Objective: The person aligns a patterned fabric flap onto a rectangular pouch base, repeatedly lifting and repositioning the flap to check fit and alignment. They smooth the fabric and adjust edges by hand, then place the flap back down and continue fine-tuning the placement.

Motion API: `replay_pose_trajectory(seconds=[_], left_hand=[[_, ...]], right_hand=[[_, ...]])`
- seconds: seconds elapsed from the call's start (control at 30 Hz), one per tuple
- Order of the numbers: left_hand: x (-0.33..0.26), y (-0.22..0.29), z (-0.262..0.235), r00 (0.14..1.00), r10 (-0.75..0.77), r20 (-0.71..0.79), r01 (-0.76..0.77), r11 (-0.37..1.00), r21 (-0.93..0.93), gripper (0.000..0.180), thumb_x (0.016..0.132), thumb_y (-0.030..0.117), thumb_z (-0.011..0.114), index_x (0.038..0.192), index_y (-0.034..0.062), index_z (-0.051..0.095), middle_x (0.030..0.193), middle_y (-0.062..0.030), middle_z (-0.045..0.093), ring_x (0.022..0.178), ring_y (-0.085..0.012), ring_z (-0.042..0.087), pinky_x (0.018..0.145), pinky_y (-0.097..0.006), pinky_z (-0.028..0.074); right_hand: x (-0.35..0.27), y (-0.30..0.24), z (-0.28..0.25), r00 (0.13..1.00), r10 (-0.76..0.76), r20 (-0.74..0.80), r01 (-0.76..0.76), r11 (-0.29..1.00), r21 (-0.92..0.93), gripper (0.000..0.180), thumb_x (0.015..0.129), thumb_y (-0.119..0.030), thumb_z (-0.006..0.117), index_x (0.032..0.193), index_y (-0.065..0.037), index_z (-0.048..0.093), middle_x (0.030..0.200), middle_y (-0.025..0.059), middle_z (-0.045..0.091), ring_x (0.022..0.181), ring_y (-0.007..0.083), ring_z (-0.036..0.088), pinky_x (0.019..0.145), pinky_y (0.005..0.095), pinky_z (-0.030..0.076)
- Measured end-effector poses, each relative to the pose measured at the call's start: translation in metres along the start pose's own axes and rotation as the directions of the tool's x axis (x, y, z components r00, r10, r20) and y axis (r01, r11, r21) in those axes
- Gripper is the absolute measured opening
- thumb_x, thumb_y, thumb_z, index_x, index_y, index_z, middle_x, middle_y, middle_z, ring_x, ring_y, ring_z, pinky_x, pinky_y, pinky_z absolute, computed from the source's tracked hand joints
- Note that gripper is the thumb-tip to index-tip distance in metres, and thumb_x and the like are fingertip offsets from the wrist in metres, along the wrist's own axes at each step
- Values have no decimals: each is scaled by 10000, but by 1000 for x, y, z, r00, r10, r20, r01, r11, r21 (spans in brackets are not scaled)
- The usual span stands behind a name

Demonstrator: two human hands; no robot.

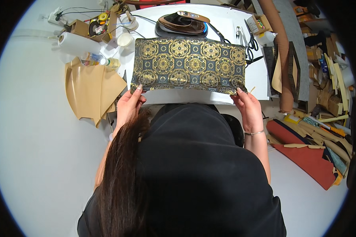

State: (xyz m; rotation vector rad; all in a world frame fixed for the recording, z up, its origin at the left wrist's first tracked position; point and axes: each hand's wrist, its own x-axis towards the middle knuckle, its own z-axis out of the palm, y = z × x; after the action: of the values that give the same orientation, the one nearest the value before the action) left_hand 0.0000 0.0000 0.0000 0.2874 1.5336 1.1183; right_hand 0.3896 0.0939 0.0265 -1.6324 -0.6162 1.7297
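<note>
A rectangular piece of dark fabric (190,62) with a gold and blue-grey medallion pattern is stretched out between my hands, over the near part of the white table (257,79). My left hand (130,103) pinches its near left corner, thumb on top. At the near right corner my right hand (247,106) grips it the same way, a thin bracelet on the wrist. Just beyond the fabric's far edge sits a clothes iron (184,21), dark and copper-coloured, with a blue light glowing at its base.
Scissors (252,42) lie right of the fabric, beside a white bottle (267,37). At left are a white roll (73,43), a white cup (125,39) and tan sheets (91,89). Rolled and folded materials (304,146) crowd the floor at right.
</note>
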Motion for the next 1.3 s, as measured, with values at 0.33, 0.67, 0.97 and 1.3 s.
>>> replay_pose_trajectory(seconds=[0.33, 0.67, 0.97, 1.3], left_hand=[[-4, -7, 1, 996, -51, -71, 56, 996, 70, 232, 1030, 264, 718, 1007, 33, 720, 785, 9, 680, 696, -48, 555, 652, -200, 416], [2, -16, 1, 996, -28, -88, 34, 997, 74, 247, 1019, 279, 731, 1014, 32, 732, 783, 15, 687, 693, -44, 556, 659, -198, 421], [6, -18, -2, 996, -40, -84, 49, 993, 107, 271, 1007, 305, 749, 1015, 34, 742, 775, 12, 682, 692, -41, 557, 660, -198, 423], [35, -37, -14, 994, -66, 87, 80, 983, -166, 711, 1112, 584, 361, 1299, -55, 610, 1143, -146, 709, 932, -199, 663, 920, -360, 514]], right_hand=[[2, 8, -4, 999, 39, -18, -40, 996, -84, 216, 1017, -218, 709, 1096, -17, 716, 1009, 75, 765, 975, 165, 719, 972, 304, 534], [5, 15, -8, 1000, 29, -7, -29, 998, -59, 277, 987, -249, 753, 1120, -6, 748, 1015, 47, 774, 949, 125, 714, 899, 254, 514], [7, 17, -8, 999, 44, -14, -45, 997, -56, 283, 976, -259, 768, 1108, -9, 753, 1010, 45, 772, 944, 127, 713, 912, 259, 519], [18, 16, -6, 990, 131, 53, -125, 987, -105, 679, 1034, -612, 452, 1338, -27, 616, 1207, 120, 726, 1135, 211, 674, 1098, 381, 404]])
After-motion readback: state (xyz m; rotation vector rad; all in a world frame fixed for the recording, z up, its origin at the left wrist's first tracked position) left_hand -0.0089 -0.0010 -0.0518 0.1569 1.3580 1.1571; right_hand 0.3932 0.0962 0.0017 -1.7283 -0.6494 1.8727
